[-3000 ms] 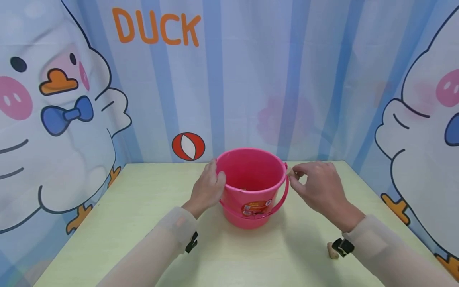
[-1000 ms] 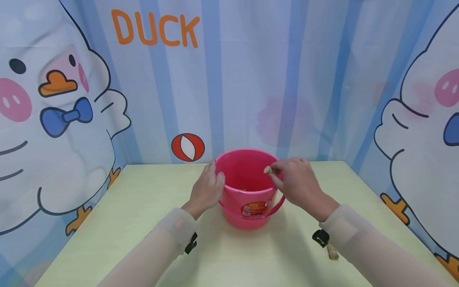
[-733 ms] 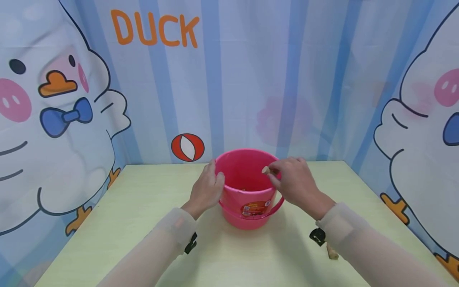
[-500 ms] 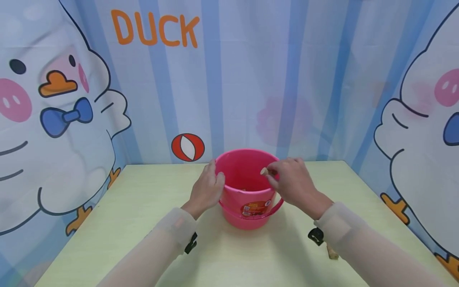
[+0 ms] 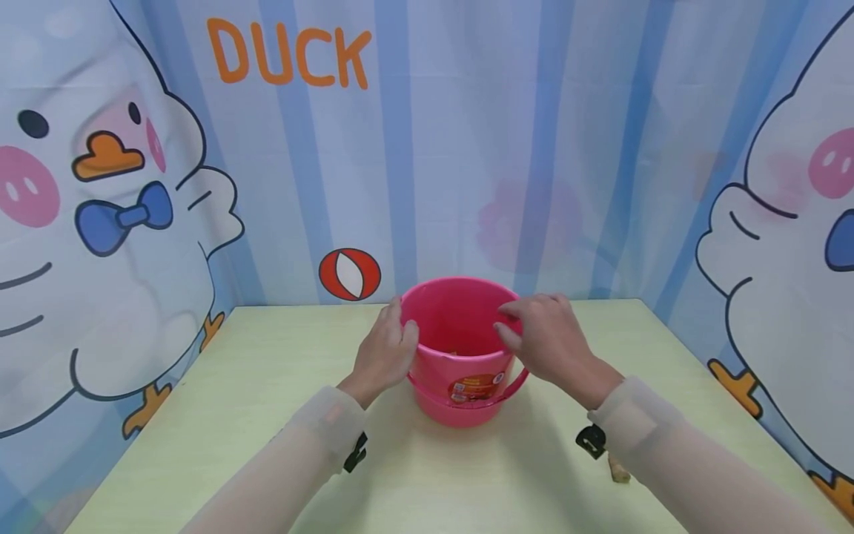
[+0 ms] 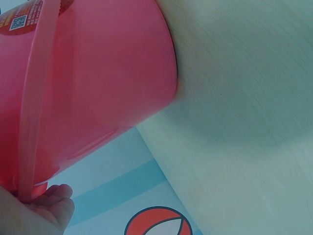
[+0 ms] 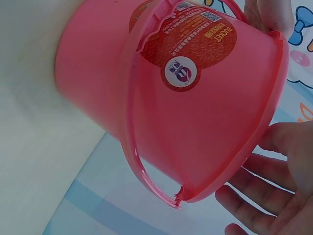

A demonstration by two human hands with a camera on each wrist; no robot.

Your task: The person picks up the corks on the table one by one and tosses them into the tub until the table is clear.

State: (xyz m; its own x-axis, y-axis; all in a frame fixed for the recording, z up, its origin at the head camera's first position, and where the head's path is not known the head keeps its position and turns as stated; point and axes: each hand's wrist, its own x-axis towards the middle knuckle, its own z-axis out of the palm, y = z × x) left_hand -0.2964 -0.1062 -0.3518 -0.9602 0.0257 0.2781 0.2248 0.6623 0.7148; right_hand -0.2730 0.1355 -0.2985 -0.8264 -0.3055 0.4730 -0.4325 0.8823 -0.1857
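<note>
A pink plastic bucket (image 5: 467,371) stands upright on the table, its handle hanging down in front. My left hand (image 5: 385,352) grips its left rim, the thumb toward the front; curled fingers show beside the handle joint in the left wrist view. Over the right part of the opening is my right hand (image 5: 550,337), thumb and fingers apart and nothing between them. In the right wrist view, its spread fingers (image 7: 266,169) are by the rim. A sliver of something tan (image 5: 454,353) shows inside the bucket; the rest is hidden by the front wall.
One stubby tan piece, like a bit of ginger root (image 5: 619,470), lies on the pale table (image 5: 280,371) at the right, partly behind the right sleeve. A striped cloth backdrop (image 5: 454,148) with cartoon ducks rises behind and at both sides.
My right hand came from beyond the right rim to over the bucket with a tan piece pinched, then let it go; the piece is out of sight now. The left hand kept its grip.
</note>
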